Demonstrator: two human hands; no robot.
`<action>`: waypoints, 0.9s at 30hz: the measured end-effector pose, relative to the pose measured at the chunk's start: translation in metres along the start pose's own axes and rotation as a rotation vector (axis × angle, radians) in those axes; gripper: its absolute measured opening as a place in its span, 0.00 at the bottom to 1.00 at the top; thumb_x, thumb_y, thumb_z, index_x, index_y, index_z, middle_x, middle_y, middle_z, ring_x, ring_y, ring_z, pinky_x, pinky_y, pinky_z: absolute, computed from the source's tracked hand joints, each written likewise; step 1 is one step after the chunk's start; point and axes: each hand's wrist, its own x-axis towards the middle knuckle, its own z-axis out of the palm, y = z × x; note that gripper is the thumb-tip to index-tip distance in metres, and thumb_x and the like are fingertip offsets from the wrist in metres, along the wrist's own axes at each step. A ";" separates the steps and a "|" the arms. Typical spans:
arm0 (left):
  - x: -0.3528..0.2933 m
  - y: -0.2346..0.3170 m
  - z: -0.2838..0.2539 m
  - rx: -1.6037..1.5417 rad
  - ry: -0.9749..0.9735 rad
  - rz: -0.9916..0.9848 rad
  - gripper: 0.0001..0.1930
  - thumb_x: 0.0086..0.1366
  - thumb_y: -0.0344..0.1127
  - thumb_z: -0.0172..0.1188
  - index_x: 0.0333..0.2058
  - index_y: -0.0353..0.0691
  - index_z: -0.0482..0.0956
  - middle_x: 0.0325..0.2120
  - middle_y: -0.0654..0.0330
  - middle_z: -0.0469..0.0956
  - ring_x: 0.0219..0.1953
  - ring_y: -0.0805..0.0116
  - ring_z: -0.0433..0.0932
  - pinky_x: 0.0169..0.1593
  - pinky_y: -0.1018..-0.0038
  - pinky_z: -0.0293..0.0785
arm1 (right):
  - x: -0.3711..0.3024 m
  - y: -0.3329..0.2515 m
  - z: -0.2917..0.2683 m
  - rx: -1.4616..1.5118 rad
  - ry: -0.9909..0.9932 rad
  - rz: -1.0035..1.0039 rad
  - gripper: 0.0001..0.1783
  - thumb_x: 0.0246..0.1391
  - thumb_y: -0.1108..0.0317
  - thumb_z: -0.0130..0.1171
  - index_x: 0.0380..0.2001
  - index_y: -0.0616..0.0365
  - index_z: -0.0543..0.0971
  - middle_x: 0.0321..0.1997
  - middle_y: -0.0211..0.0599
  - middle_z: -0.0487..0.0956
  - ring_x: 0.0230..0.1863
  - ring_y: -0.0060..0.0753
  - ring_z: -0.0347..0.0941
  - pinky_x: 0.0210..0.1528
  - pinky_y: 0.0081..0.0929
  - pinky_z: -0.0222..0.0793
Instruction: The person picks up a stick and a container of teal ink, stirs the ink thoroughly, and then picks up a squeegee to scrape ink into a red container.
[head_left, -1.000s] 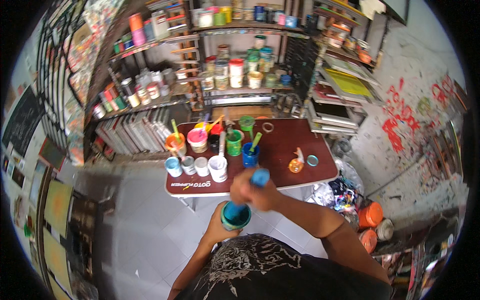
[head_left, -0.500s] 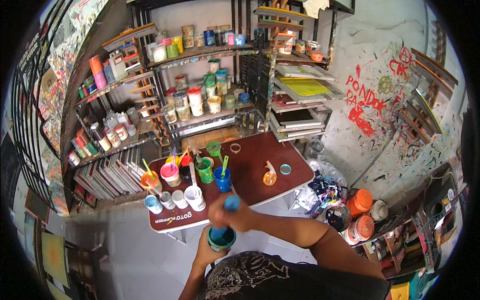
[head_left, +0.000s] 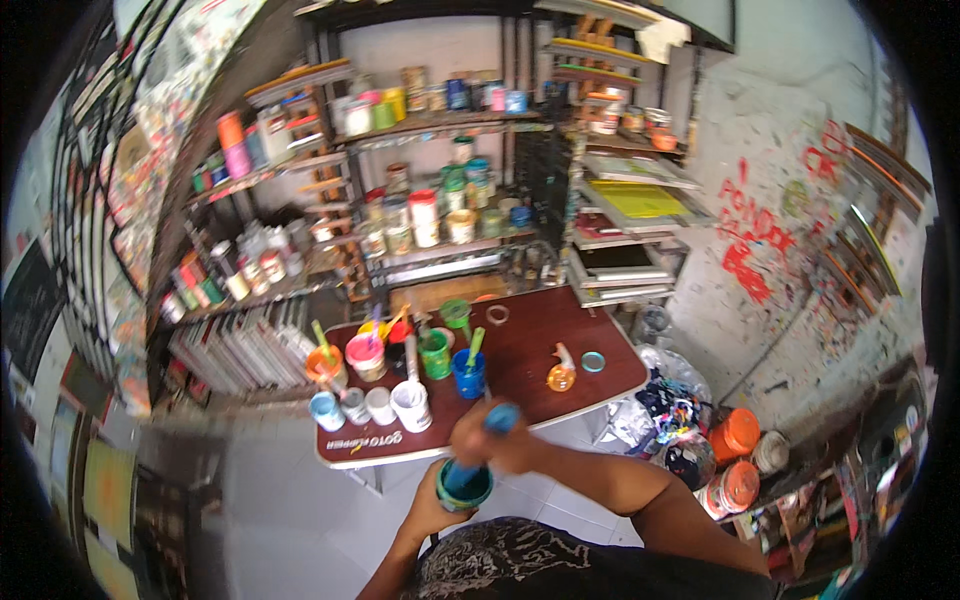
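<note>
Right hand closed round a blue stick, its lower end in the cup the left hand clasps — lower centre of the frame; above, a red-brown table, paint pots crowding its left; shelves of jars, upper centre — splattered wall, right.

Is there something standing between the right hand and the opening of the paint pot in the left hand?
Nothing visible blocks the way: only the blue stirrer, gripped by the right hand, spans the gap and dips into the open paint pot. The left hand holds the pot from outside, leaving its mouth uncovered.
</note>
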 end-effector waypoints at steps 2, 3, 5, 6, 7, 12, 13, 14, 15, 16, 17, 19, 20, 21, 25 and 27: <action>0.004 0.011 -0.001 -0.020 0.019 -0.028 0.45 0.33 0.35 0.74 0.53 0.35 0.62 0.46 0.54 0.70 0.49 0.63 0.70 0.53 0.69 0.64 | 0.004 0.007 0.001 -0.098 0.086 -0.127 0.15 0.54 0.57 0.56 0.23 0.56 0.72 0.20 0.31 0.68 0.23 0.26 0.64 0.30 0.27 0.62; 0.006 0.012 -0.004 -0.043 0.035 -0.050 0.45 0.33 0.36 0.74 0.53 0.35 0.62 0.45 0.54 0.70 0.48 0.63 0.70 0.53 0.69 0.64 | 0.006 0.013 0.015 -0.338 0.143 -0.241 0.19 0.54 0.54 0.55 0.19 0.57 0.69 0.16 0.30 0.64 0.19 0.27 0.61 0.25 0.27 0.58; 0.003 0.009 -0.007 0.081 0.044 0.007 0.44 0.34 0.36 0.73 0.53 0.36 0.62 0.45 0.54 0.70 0.48 0.63 0.70 0.53 0.69 0.65 | 0.010 0.008 0.031 -0.244 0.139 -0.262 0.19 0.54 0.54 0.56 0.19 0.57 0.69 0.16 0.31 0.64 0.18 0.27 0.61 0.24 0.25 0.58; -0.001 0.008 -0.009 0.145 0.043 0.031 0.44 0.34 0.36 0.73 0.53 0.36 0.62 0.45 0.54 0.70 0.48 0.63 0.70 0.52 0.69 0.65 | 0.008 -0.001 0.028 0.093 0.080 -0.148 0.15 0.54 0.58 0.57 0.23 0.56 0.71 0.20 0.31 0.68 0.21 0.25 0.64 0.26 0.23 0.62; -0.004 0.010 -0.008 0.102 0.056 0.027 0.44 0.34 0.36 0.73 0.53 0.36 0.62 0.45 0.54 0.70 0.48 0.63 0.70 0.53 0.69 0.64 | 0.005 -0.009 0.022 0.418 0.033 -0.023 0.10 0.54 0.62 0.58 0.27 0.56 0.73 0.24 0.32 0.72 0.24 0.23 0.68 0.29 0.21 0.66; -0.013 0.006 -0.014 0.023 0.115 -0.015 0.44 0.35 0.37 0.72 0.54 0.35 0.61 0.46 0.52 0.69 0.49 0.63 0.69 0.54 0.69 0.64 | 0.011 -0.002 0.036 -0.270 -0.096 -0.157 0.11 0.54 0.63 0.58 0.24 0.57 0.73 0.19 0.30 0.69 0.22 0.22 0.63 0.26 0.27 0.62; -0.016 0.002 -0.014 0.051 0.119 -0.004 0.44 0.35 0.37 0.72 0.54 0.35 0.61 0.46 0.52 0.69 0.49 0.63 0.69 0.54 0.69 0.64 | 0.016 -0.004 0.032 -0.014 -0.055 -0.118 0.11 0.54 0.63 0.57 0.23 0.57 0.73 0.19 0.30 0.69 0.22 0.23 0.63 0.27 0.27 0.62; -0.018 0.001 -0.013 0.053 0.115 -0.009 0.44 0.35 0.36 0.72 0.54 0.36 0.61 0.46 0.52 0.70 0.49 0.63 0.69 0.54 0.69 0.64 | 0.020 -0.007 0.027 0.241 -0.012 -0.077 0.11 0.54 0.63 0.57 0.23 0.58 0.73 0.20 0.30 0.70 0.23 0.23 0.63 0.28 0.27 0.62; -0.017 0.005 -0.012 0.048 0.131 -0.008 0.44 0.35 0.36 0.72 0.54 0.36 0.61 0.46 0.52 0.69 0.49 0.62 0.69 0.54 0.69 0.64 | 0.022 -0.008 0.025 0.494 0.035 -0.034 0.12 0.54 0.63 0.57 0.22 0.58 0.73 0.20 0.30 0.70 0.23 0.23 0.64 0.29 0.27 0.62; -0.014 0.014 -0.014 0.043 0.147 -0.006 0.45 0.35 0.36 0.72 0.54 0.36 0.61 0.47 0.52 0.69 0.49 0.62 0.69 0.54 0.69 0.64 | 0.022 -0.006 0.027 0.316 0.007 -0.052 0.15 0.54 0.60 0.57 0.20 0.58 0.72 0.18 0.31 0.69 0.21 0.23 0.63 0.27 0.26 0.61; -0.013 0.018 -0.014 0.038 0.163 -0.004 0.45 0.34 0.36 0.72 0.54 0.36 0.61 0.47 0.52 0.69 0.50 0.62 0.69 0.54 0.69 0.64 | 0.022 -0.003 0.032 0.139 -0.022 -0.070 0.18 0.54 0.56 0.56 0.19 0.58 0.71 0.16 0.31 0.68 0.19 0.23 0.62 0.24 0.26 0.59; -0.010 0.006 -0.014 -0.014 0.150 -0.035 0.44 0.35 0.36 0.72 0.54 0.36 0.61 0.46 0.53 0.69 0.49 0.62 0.69 0.54 0.68 0.64 | 0.022 -0.001 0.042 -0.216 -0.081 -0.107 0.25 0.54 0.49 0.55 0.15 0.58 0.69 0.12 0.32 0.66 0.14 0.24 0.60 0.20 0.26 0.55; -0.013 0.002 -0.016 0.015 0.147 -0.014 0.44 0.35 0.36 0.72 0.54 0.36 0.62 0.46 0.53 0.70 0.49 0.62 0.70 0.54 0.68 0.64 | 0.028 -0.011 0.046 -0.032 -0.196 -0.093 0.24 0.54 0.50 0.55 0.17 0.59 0.70 0.13 0.34 0.68 0.15 0.24 0.61 0.20 0.25 0.56; -0.015 0.001 -0.014 0.033 0.123 0.007 0.43 0.35 0.36 0.72 0.53 0.36 0.62 0.46 0.53 0.70 0.49 0.63 0.70 0.53 0.69 0.65 | 0.030 -0.010 0.035 0.096 -0.098 -0.058 0.22 0.54 0.51 0.57 0.17 0.59 0.71 0.14 0.34 0.69 0.16 0.25 0.63 0.21 0.25 0.57; -0.010 0.019 -0.014 -0.030 0.159 -0.071 0.45 0.35 0.36 0.72 0.54 0.35 0.60 0.47 0.52 0.69 0.50 0.61 0.69 0.54 0.68 0.65 | 0.025 0.005 0.024 -0.129 0.079 0.000 0.15 0.52 0.59 0.59 0.21 0.58 0.73 0.18 0.31 0.72 0.21 0.27 0.67 0.26 0.26 0.62; -0.013 0.001 -0.013 0.028 0.152 -0.046 0.44 0.35 0.35 0.72 0.54 0.35 0.61 0.47 0.52 0.69 0.50 0.61 0.69 0.54 0.68 0.65 | 0.019 -0.004 0.034 -0.218 -0.262 -0.054 0.09 0.52 0.66 0.60 0.25 0.59 0.74 0.24 0.27 0.73 0.26 0.22 0.68 0.31 0.24 0.65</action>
